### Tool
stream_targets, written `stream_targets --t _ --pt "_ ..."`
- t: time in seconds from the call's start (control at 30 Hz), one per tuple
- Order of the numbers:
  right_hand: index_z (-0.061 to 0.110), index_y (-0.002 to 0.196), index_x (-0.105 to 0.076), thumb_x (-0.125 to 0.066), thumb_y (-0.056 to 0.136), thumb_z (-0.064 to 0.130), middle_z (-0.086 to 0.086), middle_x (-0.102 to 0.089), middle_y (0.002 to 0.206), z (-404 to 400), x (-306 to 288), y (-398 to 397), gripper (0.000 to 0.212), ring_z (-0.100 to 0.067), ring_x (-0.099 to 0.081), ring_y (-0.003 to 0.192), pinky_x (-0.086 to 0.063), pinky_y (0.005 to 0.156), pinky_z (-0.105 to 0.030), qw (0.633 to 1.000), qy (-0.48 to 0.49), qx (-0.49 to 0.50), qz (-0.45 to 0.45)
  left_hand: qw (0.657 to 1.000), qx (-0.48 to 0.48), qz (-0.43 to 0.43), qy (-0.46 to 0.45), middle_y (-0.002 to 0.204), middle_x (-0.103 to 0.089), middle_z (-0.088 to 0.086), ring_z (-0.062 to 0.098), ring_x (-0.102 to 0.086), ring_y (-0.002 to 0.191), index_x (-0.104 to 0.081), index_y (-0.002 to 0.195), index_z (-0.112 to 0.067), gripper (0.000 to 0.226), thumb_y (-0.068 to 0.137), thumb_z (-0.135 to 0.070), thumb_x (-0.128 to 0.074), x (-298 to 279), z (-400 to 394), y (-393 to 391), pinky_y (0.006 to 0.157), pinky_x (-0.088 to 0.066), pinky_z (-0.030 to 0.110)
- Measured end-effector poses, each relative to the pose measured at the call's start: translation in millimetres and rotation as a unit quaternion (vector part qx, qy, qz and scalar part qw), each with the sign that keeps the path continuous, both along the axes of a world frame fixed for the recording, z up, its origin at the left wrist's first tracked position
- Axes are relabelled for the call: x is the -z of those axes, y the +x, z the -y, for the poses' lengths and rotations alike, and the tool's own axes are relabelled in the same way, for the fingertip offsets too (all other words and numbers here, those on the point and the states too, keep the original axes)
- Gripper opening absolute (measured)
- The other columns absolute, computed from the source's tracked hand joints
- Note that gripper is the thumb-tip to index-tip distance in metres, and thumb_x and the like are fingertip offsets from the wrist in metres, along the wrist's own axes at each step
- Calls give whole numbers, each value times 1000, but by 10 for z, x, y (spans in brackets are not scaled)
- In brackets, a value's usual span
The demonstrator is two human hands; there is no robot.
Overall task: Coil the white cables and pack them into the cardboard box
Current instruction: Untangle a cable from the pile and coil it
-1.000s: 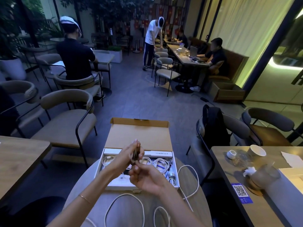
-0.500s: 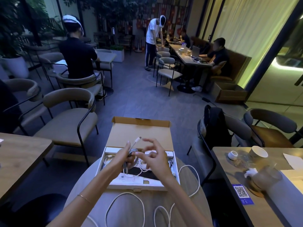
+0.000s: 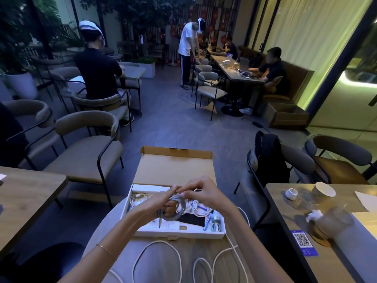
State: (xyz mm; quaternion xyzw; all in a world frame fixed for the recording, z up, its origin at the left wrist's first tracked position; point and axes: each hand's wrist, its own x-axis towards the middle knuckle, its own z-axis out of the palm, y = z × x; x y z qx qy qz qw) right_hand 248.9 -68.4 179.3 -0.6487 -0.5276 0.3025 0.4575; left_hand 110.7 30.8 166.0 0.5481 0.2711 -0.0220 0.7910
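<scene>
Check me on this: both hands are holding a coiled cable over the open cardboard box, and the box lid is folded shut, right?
Not quite. The head view shows the lid folded open, away from the person. The rest holds: the left hand and right hand hold the coiled cable over the cardboard box.

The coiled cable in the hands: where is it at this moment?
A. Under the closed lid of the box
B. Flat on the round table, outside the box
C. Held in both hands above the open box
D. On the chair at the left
C: the left hand and right hand hold the coiled cable over the open cardboard box.
</scene>
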Motion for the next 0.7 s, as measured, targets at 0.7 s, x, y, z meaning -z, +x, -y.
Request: stream_targets --t 0.7 --pt "-5 111 -66 -64 89 12 -19 -69 107 94 470 -293 28 -21 -67 97 -54 91 -30 962 -61 54 -262 966 -75 -76 236 39 -45 -7 8 -39 38 -62 91 -4 42 100 -32 -33 204 -22 26 44 -30 21"
